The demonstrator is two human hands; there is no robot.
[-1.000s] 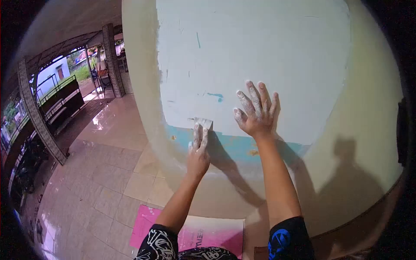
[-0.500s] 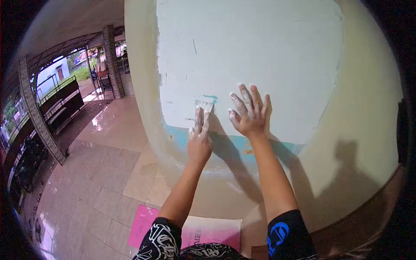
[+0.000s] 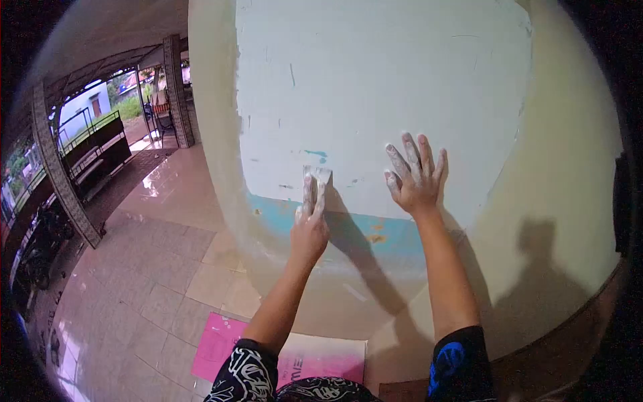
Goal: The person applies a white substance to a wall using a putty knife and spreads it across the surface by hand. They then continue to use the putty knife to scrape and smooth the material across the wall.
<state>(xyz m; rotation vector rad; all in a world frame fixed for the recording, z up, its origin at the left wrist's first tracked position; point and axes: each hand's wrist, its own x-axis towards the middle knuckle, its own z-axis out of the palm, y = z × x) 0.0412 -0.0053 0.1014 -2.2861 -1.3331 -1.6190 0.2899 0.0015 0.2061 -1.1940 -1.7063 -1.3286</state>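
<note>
My left hand (image 3: 310, 231) grips a putty knife (image 3: 320, 175), its blade against the wall and two whitened fingers stretched along it. The handle is hidden by my hand. Over most of the wall ahead lies a white coated patch (image 3: 388, 80) with small scratches. Just above the blade shows a blue-green spot (image 3: 315, 155). My right hand (image 3: 416, 181) rests on the patch to the right, fingers spread and smeared with white. Along the patch's lower edge runs a blue-green band (image 3: 355, 224) with brownish spots.
Below, a pink and white cardboard sheet (image 3: 218, 345) lies on the tiled floor (image 3: 147, 268). Pillars (image 3: 177, 94), a dark gate (image 3: 100, 147) and a chair stand off to the left. Bare beige wall (image 3: 562, 187) curves away on the right.
My right hand has slid to the right across the patch. The putty knife in my left hand sits slightly lower, just under the blue-green spot. The view has shifted slightly.
</note>
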